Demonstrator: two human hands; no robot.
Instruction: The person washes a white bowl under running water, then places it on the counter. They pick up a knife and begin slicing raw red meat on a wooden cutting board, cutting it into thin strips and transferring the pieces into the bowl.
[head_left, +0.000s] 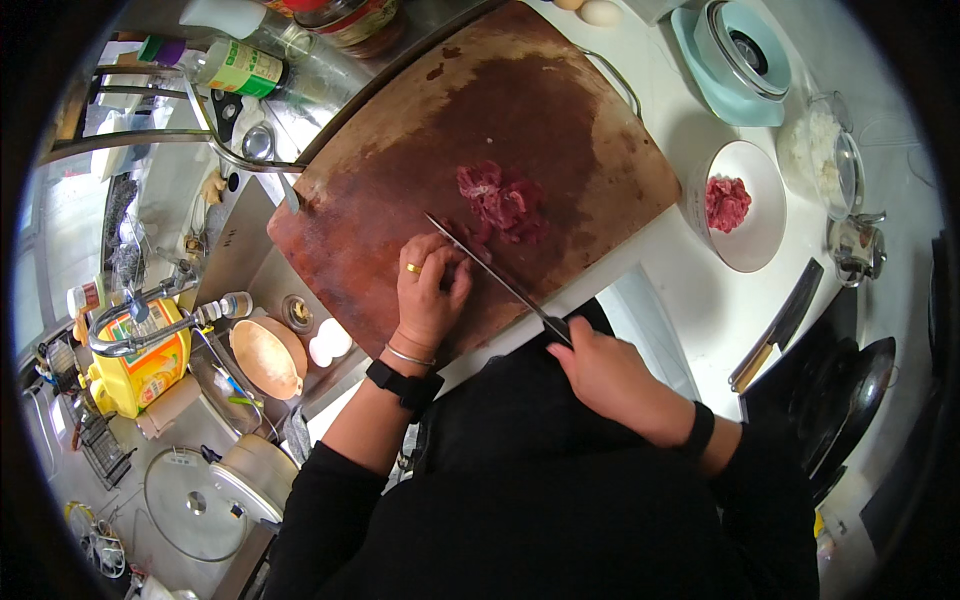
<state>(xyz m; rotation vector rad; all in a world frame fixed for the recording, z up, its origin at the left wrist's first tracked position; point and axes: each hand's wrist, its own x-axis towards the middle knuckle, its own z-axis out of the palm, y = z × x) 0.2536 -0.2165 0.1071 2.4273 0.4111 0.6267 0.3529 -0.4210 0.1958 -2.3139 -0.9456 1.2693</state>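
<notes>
A kitchen knife (501, 280) is in my right hand (611, 371), its dark handle inside my fingers and its blade slanting up and left over the wooden cutting board (360, 255). Just left of the blade, my left hand (431, 289) rests with curled fingers on the board. Whether meat lies beneath those fingertips is hidden. Beyond the blade sits a pile of sliced raw red meat (502, 201), and a few smaller pieces lie close against the blade. The board's middle is dark and wet.
To the right stands a white bowl (772, 232) holding raw meat (727, 204). Behind it are light-blue containers (690, 67); a sheathed knife (780, 322) lies nearer. On the left, the sink (259, 259) holds an orange-tan basin (262, 356). Bottles (244, 67) stand at the back left.
</notes>
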